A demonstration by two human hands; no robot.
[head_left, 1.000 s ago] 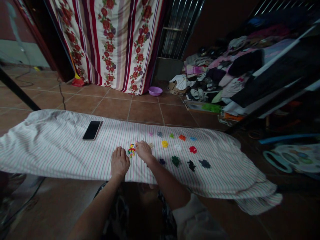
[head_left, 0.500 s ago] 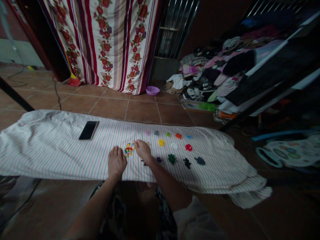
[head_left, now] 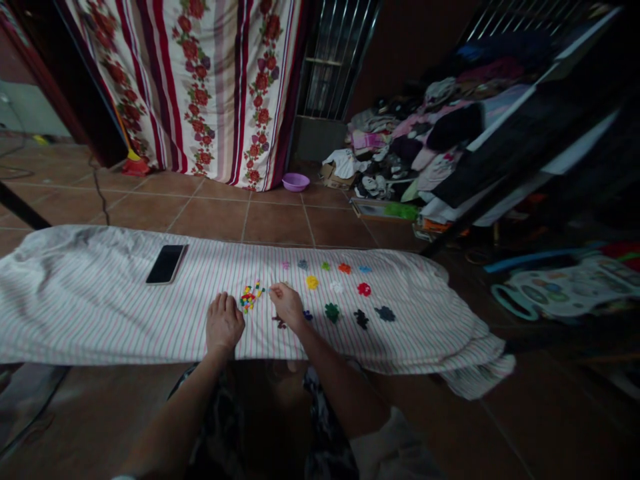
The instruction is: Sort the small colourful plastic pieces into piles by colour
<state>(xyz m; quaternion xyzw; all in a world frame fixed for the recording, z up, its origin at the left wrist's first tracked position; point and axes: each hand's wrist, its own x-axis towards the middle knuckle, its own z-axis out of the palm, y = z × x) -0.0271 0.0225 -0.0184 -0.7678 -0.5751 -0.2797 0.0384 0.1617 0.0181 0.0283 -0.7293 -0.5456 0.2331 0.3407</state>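
Cloth (head_left: 115, 313): striped, covering the worktop; soft, likely to give underneath small items.

Phone (head_left: 167, 264): lying flat, apart from the hands.

Left hand (head_left: 225, 322): palm down on the cloth, fingers nearly straight and together; no grip visible, underside hidden.

Mixed pile (head_left: 249, 298): small, many-coloured pieces, between the hands, just beside the left. Judged very light, stiff, probably smooth plastic; apt to skid or scatter if pushed, unlikely to break. Best hold: fingertip pinch across the sides of one loose piece at the pile's edge.

Brown pile (head_left: 280, 323): near side of the right hand.

Pink pile (head_left: 285, 265): far side.

Right hand (head_left: 287, 303): fingers curled, tips toward the mixed pile but apart from it; how tightly they close, and whether on a piece, cannot be told.

Yellow pile (head_left: 312, 282), dark green pile (head_left: 331, 312), red pile (head_left: 364, 289): single-coloured, spaced apart; handling presumably alike.
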